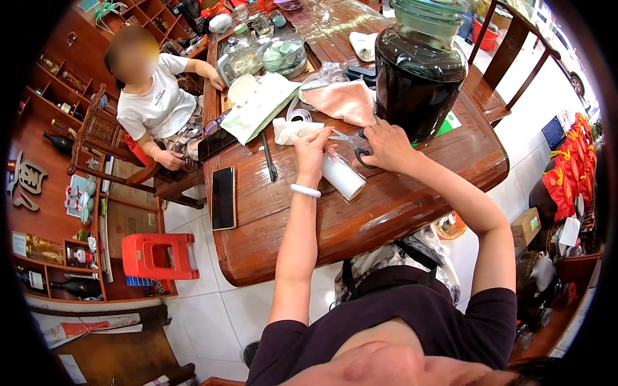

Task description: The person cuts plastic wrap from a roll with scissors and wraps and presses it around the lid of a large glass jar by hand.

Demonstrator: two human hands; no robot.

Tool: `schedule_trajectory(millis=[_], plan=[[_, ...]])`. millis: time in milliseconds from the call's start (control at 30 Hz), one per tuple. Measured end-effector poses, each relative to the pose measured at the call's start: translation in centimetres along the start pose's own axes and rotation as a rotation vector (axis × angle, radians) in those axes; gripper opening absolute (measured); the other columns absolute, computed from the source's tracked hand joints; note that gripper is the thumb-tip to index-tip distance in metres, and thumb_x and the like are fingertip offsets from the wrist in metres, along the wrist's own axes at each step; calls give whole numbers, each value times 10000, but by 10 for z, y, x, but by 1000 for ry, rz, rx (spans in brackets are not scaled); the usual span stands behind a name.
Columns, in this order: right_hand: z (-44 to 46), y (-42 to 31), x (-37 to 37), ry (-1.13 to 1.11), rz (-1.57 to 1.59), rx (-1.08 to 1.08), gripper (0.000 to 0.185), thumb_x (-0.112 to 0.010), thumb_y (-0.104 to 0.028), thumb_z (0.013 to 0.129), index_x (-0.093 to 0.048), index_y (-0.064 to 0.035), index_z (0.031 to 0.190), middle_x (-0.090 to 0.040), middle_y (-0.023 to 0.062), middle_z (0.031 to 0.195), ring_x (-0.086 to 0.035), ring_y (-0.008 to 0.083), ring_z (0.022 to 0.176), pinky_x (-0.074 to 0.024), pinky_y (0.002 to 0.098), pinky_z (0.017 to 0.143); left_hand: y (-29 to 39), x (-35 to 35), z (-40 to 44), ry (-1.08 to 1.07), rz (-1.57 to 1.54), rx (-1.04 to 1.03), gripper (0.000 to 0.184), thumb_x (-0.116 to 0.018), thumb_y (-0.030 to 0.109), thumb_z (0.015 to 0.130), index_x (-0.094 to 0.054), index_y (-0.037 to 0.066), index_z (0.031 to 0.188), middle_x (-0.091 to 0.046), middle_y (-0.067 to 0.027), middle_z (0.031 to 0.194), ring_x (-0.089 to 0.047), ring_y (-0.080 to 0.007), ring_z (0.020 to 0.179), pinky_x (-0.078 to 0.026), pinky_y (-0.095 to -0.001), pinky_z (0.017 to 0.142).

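Note:
My left hand [311, 154] is closed in a pinch at the right end of a soft white bundle [288, 131], maybe cloth or tissue; the fingers cover its edge. In my right hand [388, 147] is a pair of scissors [362, 152] with dark handles, its blades pointing at the left fingertips. Between and below both hands lies a roll of clear film [343, 176] on the wooden table [277, 248]. Just behind the bundle are a roll of white ribbon or tape [299, 115] and a pink cloth [344, 103].
A large glass jar of dark liquid [418, 80] stands close beyond my right hand. Left of my hands lie a black pen-like object [268, 158], a phone [224, 198] and a pale green-white bag [257, 106]. A person [158, 96] sits across at the left; a red stool [159, 256] is below.

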State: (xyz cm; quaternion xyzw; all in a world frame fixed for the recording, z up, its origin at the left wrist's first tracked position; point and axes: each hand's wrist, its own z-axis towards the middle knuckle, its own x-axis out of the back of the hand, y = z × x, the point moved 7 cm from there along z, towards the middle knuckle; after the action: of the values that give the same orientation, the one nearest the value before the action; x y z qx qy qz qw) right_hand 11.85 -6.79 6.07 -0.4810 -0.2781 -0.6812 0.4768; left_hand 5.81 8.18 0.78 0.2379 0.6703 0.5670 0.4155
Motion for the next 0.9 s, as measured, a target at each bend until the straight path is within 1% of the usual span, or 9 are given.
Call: schedule_trajectory(millis=[367, 500, 600, 667, 700, 733, 800, 867, 900], plan=[[3, 5, -8, -164, 71, -32, 518, -679, -505, 634, -549, -15, 741, -588, 136, 753, -546, 285, 791, -450, 384, 663, -4, 2, 2, 30, -61, -28, 153, -616, 107, 804, -601, -43, 776, -559, -59, 611, -495, -116, 409, -485, -255, 484], [-6, 13, -4, -85, -1, -30, 511, -684, -497, 636, -566, -10, 739, -596, 135, 766, -544, 280, 819, -449, 388, 676, -4, 7, 2, 58, -107, -20, 141, -615, 93, 801, -602, -43, 770, -545, -51, 595, -490, -117, 403, -492, -256, 494], [-10, 19, 0, -42, 49, -7, 505, -675, -480, 670, -575, 5, 764, -590, 136, 713, -545, 268, 702, -444, 361, 621, -7, 4, 3, 44, -74, -30, 131, -616, 85, 798, -605, -39, 758, -549, -53, 600, -489, -113, 405, -497, -265, 505], [-12, 30, -24, -409, 534, -249, 544, -651, -525, 695, -579, 12, 744, -572, 112, 635, -516, 241, 544, -430, 342, 541, -4, 5, 1, 65, -46, -29, 126, -621, 78, 794, -608, -39, 751, -552, -52, 603, -486, -110, 405, -501, -271, 524], [-14, 34, -46, -485, 803, -260, 522, -588, -517, 775, -561, 3, 740, -518, 58, 578, -440, 157, 466, -378, 297, 474, -4, 5, 1, 64, -47, -31, 126, -621, 78, 794, -608, -39, 751, -552, -52, 603, -486, -110, 405, -501, -271, 524], [-13, 31, -40, -484, 803, -258, 522, -588, -517, 775, -561, 3, 740, -518, 58, 578, -440, 157, 466, -378, 297, 474, -4, 5, 1, 59, -51, -23, 123, -623, 77, 792, -609, -39, 753, -554, -53, 605, -486, -110, 406, -502, -271, 531], [-24, 14, -39, -671, 1612, -536, 455, -546, -486, 824, -509, -32, 819, -382, -25, 549, -327, 90, 483, -303, 243, 472, -5, 7, 2, 57, -54, -20, 121, -625, 76, 790, -610, -39, 756, -556, -54, 606, -486, -109, 407, -503, -271, 538], [-24, 8, -37, -678, 1725, -533, 481, -495, -539, 831, -481, -59, 831, -377, -33, 571, -289, 72, 491, -275, 227, 486, -5, 6, 3, 42, -93, -37, 132, -641, 59, 777, -613, -70, 789, -570, -76, 609, -520, -123, 435, -431, -230, 409], [-25, 9, -42, -640, 1845, -596, 464, -491, -522, 842, -491, -57, 830, -439, -21, 596, -346, 68, 495, -303, 225, 480, -6, 6, 4, 43, -93, -38, 132, -641, 59, 777, -613, -70, 789, -570, -76, 609, -520, -123, 435, -431, -230, 409]])
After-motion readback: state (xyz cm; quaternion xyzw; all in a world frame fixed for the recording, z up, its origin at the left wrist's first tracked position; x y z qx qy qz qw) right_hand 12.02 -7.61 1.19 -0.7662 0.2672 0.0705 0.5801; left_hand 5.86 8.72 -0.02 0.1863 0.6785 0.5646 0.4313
